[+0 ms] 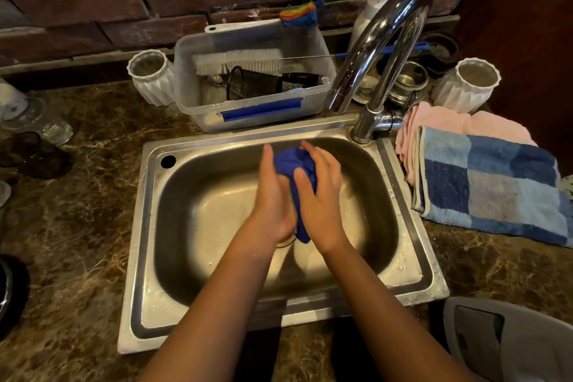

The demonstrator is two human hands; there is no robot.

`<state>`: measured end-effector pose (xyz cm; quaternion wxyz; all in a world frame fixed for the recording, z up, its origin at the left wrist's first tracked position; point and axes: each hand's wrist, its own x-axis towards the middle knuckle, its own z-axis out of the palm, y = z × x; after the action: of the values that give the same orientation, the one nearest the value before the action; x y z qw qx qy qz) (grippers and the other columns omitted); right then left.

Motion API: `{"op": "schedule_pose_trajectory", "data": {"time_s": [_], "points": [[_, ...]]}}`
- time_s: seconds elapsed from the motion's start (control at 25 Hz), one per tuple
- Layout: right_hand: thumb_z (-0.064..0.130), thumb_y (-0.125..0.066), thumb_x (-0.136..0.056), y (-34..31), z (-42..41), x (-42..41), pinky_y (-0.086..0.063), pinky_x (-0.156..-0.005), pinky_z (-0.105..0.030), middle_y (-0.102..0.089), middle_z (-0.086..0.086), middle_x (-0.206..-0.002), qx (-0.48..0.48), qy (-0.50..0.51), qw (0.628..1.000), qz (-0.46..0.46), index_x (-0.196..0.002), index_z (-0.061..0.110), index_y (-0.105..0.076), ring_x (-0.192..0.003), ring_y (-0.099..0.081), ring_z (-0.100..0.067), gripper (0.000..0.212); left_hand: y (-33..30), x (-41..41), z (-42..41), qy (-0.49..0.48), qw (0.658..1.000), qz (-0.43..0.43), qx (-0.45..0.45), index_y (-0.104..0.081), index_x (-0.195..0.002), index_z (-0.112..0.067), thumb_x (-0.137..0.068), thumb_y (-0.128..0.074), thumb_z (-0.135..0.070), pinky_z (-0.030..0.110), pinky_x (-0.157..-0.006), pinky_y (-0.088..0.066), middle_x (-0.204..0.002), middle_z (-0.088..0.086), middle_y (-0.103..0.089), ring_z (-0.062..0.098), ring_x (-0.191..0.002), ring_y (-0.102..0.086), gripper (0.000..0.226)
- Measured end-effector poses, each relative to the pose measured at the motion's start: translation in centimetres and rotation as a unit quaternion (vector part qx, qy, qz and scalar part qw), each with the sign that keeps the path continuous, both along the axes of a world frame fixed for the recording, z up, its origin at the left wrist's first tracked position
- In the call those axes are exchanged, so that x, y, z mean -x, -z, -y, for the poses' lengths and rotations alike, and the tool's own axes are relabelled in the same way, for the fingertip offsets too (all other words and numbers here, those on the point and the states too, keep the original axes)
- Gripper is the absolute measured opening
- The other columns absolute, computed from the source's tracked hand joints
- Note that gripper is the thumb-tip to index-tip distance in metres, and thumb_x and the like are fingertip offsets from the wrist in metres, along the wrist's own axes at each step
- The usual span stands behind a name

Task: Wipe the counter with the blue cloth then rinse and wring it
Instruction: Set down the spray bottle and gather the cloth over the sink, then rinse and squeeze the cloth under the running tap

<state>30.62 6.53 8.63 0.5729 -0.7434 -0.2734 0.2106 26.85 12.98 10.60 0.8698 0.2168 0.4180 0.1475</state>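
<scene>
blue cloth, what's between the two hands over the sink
In the head view, only the bunched blue cloth lies between the left hand and right hand, pressed from both sides above the sink basin.

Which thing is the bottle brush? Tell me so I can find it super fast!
Start at the steel sink and look just behind it, at the clear plastic tub with a blue strip on its front. The bottle brush lies across the top of that tub. It is the only thing with fluffy white bristles, and its thin wire stem reaches toward the tap.
</scene>
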Motion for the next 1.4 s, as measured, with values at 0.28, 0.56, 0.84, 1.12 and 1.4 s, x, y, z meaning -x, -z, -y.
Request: {"op": "schedule_pose_trajectory", "data": {"time_s": [0.28,0.56,0.84,1.12,1.4], "points": [[0.017,-0.033,-0.095,-0.7,-0.9,-3.4,-0.041,-0.068,-0.03,-0.048,0.004,-0.07,-0.005,0.043,0.996,-0.075,-0.077,0.017,-0.05,-0.068,-0.047,-0.011,0.024,1.1,-0.4,3.2,0.069,0.955,-0.033,-0.287,-0.052,-0.101,-0.029,-0.099,-0.033,-0.026,0.033,-0.086,-0.05,-0.098,0.002,-0.061,0.017,-0.097,-0.06,0.019],[0.025,-0.051,-0.092,-1.0,-1.0,-8.5,-0.043,-0.068,-0.022,-0.057,0.003,-0.103,0.017,0.022,0.949,-0.313,-0.117,0.02,-0.055,-0.088,-0.055,-0.011,0.027,1.9,-0.3,1.2,0.01,0.998,0.008,-0.069,-0.05,-0.126,-0.019,-0.098,-0.04,-0.032,0.039,-0.09,-0.051,-0.124,0.011,-0.06,0.027,-0.112,-0.059,0.033],[0.023,-0.062,-0.083,0.6,0.8,-17.1,-0.037,-0.107,-0.035,-0.047,-0.011,-0.137,0.074,0.32,0.945,-0.009,-0.137,0.019,-0.041,-0.127,-0.044,-0.024,0.058,1.0,0.6,0.5,0.008,0.998,0.054,0.01,-0.065,-0.1,-0.017,-0.095,-0.039,-0.041,0.034,-0.076,-0.054,-0.092,0.004,-0.074,0.02,-0.083,-0.07,0.036],[0.025,-0.039,-0.097,2.3,-0.5,-20.3,-0.033,-0.072,-0.03,-0.064,-0.022,-0.109,0.164,0.289,0.94,0.078,-0.096,0.002,-0.06,-0.101,-0.057,-0.035,0.03,0.1,0.6,0.2,0.033,0.998,0.051,0.002,-0.061,-0.099,-0.017,-0.094,-0.044,-0.032,0.029,-0.064,-0.059,-0.079,0.0,-0.077,0.016,-0.072,-0.073,0.024],[0.026,-0.036,-0.098,2.7,-0.3,-21.0,-0.043,-0.079,-0.042,-0.063,-0.027,-0.109,0.218,0.285,0.922,0.147,-0.103,-0.003,-0.057,-0.1,-0.057,-0.042,0.036,-0.2,0.4,0.3,0.025,0.998,0.049,0.016,-0.061,-0.099,-0.015,-0.094,-0.044,-0.032,0.028,-0.062,-0.059,-0.078,0.003,-0.076,0.019,-0.069,-0.073,0.024]]}}
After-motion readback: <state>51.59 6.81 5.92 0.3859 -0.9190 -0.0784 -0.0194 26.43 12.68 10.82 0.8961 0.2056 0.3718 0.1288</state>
